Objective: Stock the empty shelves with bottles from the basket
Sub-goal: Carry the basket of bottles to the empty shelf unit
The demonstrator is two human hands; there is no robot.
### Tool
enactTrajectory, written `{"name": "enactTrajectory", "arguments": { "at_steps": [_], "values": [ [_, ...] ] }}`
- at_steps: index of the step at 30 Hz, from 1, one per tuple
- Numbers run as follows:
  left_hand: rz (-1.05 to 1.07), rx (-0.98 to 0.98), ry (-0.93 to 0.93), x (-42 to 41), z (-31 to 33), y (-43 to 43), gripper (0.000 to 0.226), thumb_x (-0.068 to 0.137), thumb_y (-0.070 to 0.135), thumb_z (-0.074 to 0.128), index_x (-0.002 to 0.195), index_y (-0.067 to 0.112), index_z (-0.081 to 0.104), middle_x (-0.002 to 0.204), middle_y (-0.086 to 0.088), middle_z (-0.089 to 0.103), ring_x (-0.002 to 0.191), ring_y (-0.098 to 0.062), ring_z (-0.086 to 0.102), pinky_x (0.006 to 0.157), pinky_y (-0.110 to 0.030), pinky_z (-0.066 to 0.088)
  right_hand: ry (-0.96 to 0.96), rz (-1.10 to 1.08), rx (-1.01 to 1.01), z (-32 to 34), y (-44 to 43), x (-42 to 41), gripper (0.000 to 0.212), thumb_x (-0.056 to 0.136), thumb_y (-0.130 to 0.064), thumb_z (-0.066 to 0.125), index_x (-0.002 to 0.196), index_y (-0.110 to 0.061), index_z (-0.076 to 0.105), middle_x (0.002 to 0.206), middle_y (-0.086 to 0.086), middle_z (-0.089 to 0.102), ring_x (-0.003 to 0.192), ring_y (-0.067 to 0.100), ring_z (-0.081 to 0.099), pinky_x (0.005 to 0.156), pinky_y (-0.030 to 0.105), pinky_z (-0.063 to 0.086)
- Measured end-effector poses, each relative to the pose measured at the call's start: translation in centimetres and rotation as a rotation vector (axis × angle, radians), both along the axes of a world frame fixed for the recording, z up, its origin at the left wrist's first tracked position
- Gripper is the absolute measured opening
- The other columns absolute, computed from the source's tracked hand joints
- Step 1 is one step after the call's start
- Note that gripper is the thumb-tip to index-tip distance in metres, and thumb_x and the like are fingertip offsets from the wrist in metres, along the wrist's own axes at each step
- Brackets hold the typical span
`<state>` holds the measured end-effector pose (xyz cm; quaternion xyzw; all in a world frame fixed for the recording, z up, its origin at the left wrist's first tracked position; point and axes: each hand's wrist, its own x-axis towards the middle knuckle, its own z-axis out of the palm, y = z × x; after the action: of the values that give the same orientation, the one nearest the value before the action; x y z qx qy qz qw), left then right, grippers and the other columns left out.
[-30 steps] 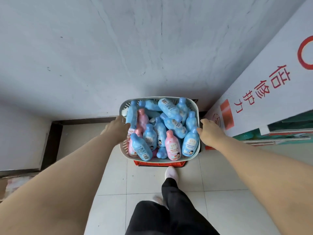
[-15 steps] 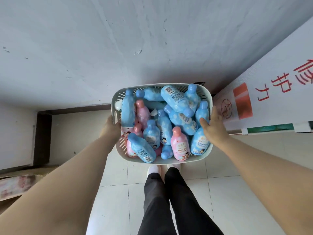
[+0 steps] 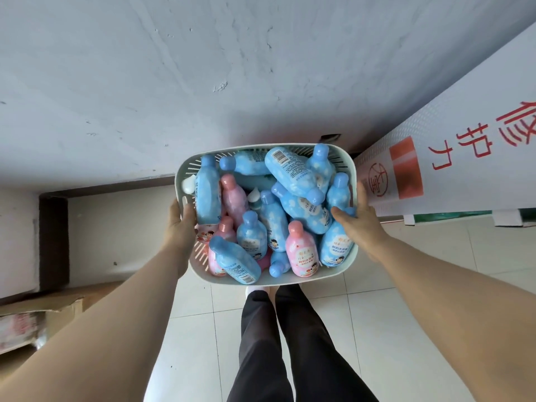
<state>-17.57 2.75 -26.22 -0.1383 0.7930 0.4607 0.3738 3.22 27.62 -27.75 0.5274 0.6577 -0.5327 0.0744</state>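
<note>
Head: basket [image 3: 203, 278] lifted; left hand [image 3: 180, 227], right hand [image 3: 361, 226] holding.

We see the basket [image 3: 266, 281] heaped to its rim with bottles [image 3: 252, 239] lying crossed over one another, leaving only narrow gaps between them (from above, nothing covers the pile). The grey wall [image 3: 203, 82] rises close behind the basket's far edge. A white panel [image 3: 464, 175] closes the right side, near the right hand [image 3: 359, 224]. Beyond the left hand [image 3: 179, 227] we find open air over tiled floor [image 3: 197, 343]; a cardboard box [image 3: 37, 317] lies lower left.
</note>
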Motion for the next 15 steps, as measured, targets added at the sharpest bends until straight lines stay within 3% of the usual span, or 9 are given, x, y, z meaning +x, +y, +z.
{"name": "enactTrajectory", "arguments": {
  "at_steps": [2,4,8,12,15],
  "values": [
    [0.014,0.023,0.000,0.0,0.1,0.1,0.038,0.099,0.051,0.037,0.135,0.038,0.038,0.116,0.005,0.061,0.103,-0.021,0.062,0.092,-0.040,0.049,0.023,-0.025,0.006,-0.2,-0.1,0.1,0.087,0.086,-0.032,0.067,0.149,-0.041,0.007,0.132,0.004,0.052,0.119,0.022,0.053,0.101,0.040,0.044],
    [0.000,0.038,-0.012,0.0,0.2,0.1,0.045,0.094,0.059,0.043,0.135,0.043,0.035,0.120,0.007,0.060,0.112,-0.020,0.059,0.101,-0.045,0.044,0.042,-0.032,0.015,-0.3,-0.2,-0.1,0.090,0.083,-0.038,0.069,0.149,-0.041,0.007,0.135,0.004,0.051,0.119,0.020,0.053,0.100,0.036,0.043],
    [-0.027,0.065,-0.037,0.2,0.7,0.1,0.061,0.087,0.060,0.055,0.139,0.041,0.030,0.117,0.008,0.061,0.109,-0.019,0.061,0.100,-0.043,0.046,0.064,-0.041,0.049,-0.5,-0.3,-0.1,0.090,0.081,-0.048,0.067,0.149,-0.040,0.009,0.143,0.004,0.044,0.126,0.022,0.047,0.104,0.035,0.040],
    [-0.012,0.044,-0.048,0.0,0.9,0.1,0.093,0.059,0.080,0.060,0.139,0.045,0.029,0.125,0.004,0.060,0.109,-0.022,0.062,0.101,-0.049,0.045,0.127,-0.048,0.074,-0.5,-0.4,-0.3,0.079,0.082,-0.044,0.069,0.145,-0.039,0.022,0.137,-0.005,0.049,0.121,0.018,0.051,0.103,0.037,0.042],
    [0.018,0.061,-0.033,0.0,1.2,0.4,0.074,0.075,0.069,0.061,0.137,0.039,0.035,0.119,0.003,0.062,0.104,-0.022,0.064,0.097,-0.049,0.049,0.147,-0.049,0.083,-0.2,-0.1,-0.7,0.077,0.081,-0.043,0.071,0.143,-0.038,0.027,0.134,-0.003,0.053,0.117,0.019,0.053,0.102,0.039,0.044]
  ]
}}
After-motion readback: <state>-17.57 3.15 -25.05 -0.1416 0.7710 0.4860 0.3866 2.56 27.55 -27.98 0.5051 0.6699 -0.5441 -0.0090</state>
